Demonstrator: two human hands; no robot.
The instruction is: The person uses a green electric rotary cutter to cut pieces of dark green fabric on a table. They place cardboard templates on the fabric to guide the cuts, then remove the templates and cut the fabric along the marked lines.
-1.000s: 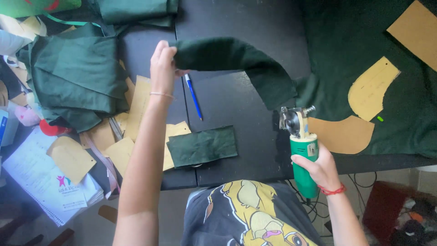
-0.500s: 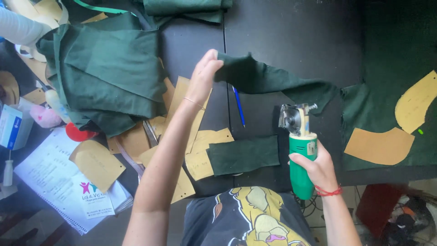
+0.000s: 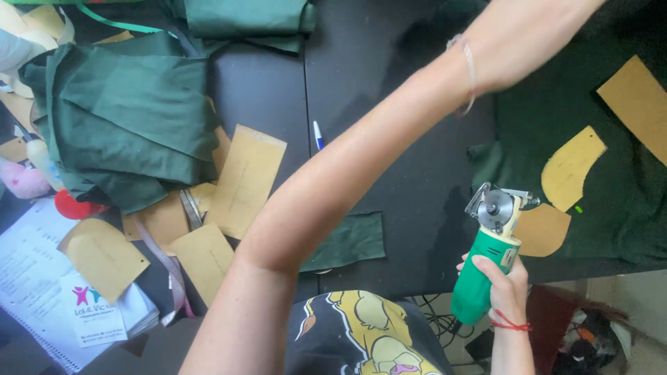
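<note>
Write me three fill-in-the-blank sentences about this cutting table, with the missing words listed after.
1. The right hand grips a handheld rotary fabric cutter whose body is ____ in colour.
2. A red string bracelet is tied around the ____ wrist.
3. The paper pattern pieces on the right lie on dark green ____.

Missing words: green; right; fabric

The right hand point(image 3: 501, 286) is closed in a fist-like grip, wrist low. The left forearm stretches diagonally up-right, its hand out of view.
</note>
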